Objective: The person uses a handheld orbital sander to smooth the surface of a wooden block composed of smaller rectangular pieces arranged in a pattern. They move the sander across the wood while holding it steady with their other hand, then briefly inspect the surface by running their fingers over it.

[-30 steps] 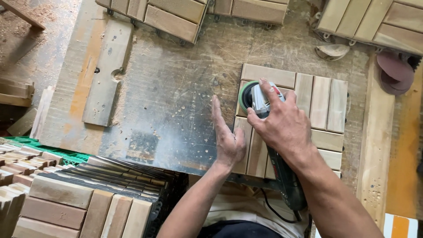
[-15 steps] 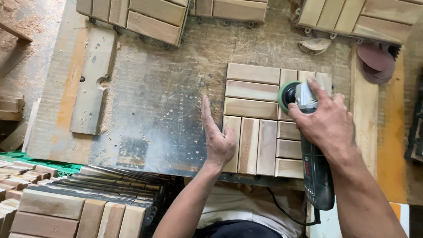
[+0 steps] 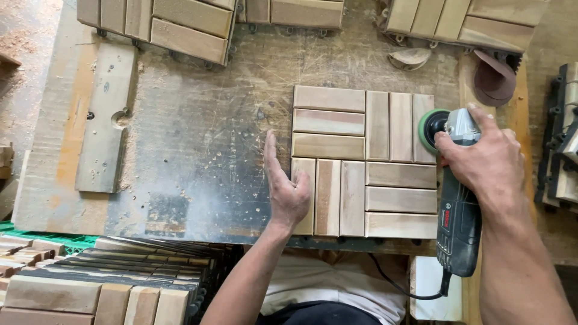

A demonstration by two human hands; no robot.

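Note:
A square wooden deck tile (image 3: 363,162) made of slats lies on a scratched workbench (image 3: 205,156). My left hand (image 3: 284,185) rests edge-on against the tile's left side, fingers straight, thumb on a slat. My right hand (image 3: 485,157) grips an angle grinder (image 3: 454,198) with a green sanding disc (image 3: 431,129) at the tile's right edge. Its dark body runs back toward me, and a black cord hangs below.
More slatted tiles lie along the bench's far edge (image 3: 180,27) and in a stack at lower left (image 3: 108,283). A grooved wooden block (image 3: 105,117) sits at left. Worn sanding discs (image 3: 494,78) lie at upper right, beside a wood strip.
My right hand has swept the grinder rightward across the tile, from its left part to its right edge. My left hand stays against the tile's left side.

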